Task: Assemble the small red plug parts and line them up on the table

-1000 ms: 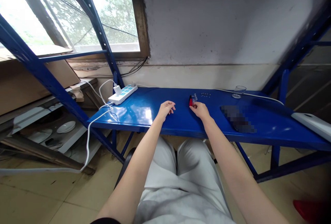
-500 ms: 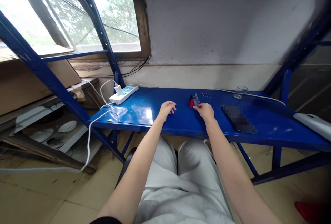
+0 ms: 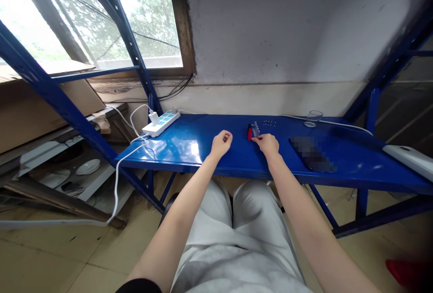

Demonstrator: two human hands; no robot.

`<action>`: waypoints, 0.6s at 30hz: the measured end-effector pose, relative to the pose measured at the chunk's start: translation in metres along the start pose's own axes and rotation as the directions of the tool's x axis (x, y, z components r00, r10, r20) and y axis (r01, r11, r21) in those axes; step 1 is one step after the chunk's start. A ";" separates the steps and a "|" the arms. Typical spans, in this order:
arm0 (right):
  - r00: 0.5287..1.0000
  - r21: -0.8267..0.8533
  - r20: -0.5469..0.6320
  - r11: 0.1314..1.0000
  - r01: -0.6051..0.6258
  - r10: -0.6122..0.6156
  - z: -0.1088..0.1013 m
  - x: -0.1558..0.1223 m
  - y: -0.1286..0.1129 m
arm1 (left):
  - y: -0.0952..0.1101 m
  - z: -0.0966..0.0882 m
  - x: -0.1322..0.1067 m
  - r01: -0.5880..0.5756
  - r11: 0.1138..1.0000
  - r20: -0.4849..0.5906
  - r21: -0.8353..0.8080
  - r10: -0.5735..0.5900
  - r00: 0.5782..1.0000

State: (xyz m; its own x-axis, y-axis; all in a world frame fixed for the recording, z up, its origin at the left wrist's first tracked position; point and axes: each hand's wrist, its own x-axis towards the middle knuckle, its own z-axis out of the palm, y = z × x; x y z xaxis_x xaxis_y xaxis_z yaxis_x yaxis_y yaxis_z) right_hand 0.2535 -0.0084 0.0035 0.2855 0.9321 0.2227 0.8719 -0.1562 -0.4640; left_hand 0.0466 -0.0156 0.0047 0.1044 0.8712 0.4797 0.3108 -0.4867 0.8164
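On the blue table (image 3: 182,148), a small item with a red and black side (image 3: 250,132) and a row of clear knobbed parts (image 3: 256,129) stands near the middle; its kind is too small to tell. My right hand (image 3: 269,144) has thumb and fingers pinched at its near right corner. To the left, apart from that item, my left hand (image 3: 221,143) hovers over or rests on the table with curled, closed fingers. Whatever those fingers hold, if anything, is hidden. Several tiny pieces (image 3: 269,123) lie in rows behind my right hand.
Right of my hands lies a dark flat device, blurred out (image 3: 313,153). A clear glass (image 3: 313,118) stands at the back right, near a white cable. A white power strip (image 3: 161,123) with a plug occupies the left end. Blue rack posts (image 3: 126,27) rise at both sides.
My left hand has turned and its fingers have curled in more tightly. My right hand stays at the red and clear item, nearly still. The view has shifted slightly.
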 end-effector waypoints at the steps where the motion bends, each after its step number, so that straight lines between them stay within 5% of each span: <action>1: 1.000 -0.006 0.002 1.000 -0.001 0.001 0.000 0.000 0.001 | 0.002 0.003 -0.001 -0.067 0.995 0.022 0.069 0.065 0.998; 6: 1.000 -0.033 0.016 0.999 0.003 -0.002 0.000 0.000 0.002 | 0.015 0.025 -0.001 -0.296 0.897 0.232 0.328 0.227 0.946; 18: 1.000 -0.050 -0.007 0.998 0.024 -0.024 0.002 0.001 0.004 | 0.013 0.064 0.013 -0.342 0.764 0.319 0.547 0.187 0.929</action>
State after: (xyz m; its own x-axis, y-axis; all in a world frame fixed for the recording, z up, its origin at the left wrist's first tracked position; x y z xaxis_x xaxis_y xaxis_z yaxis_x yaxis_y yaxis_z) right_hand 0.2567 -0.0075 -0.0003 0.2673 0.9333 0.2399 0.8972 -0.1503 -0.4153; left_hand 0.1128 -0.0067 0.0010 0.4566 0.7385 0.4961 0.7186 -0.6349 0.2838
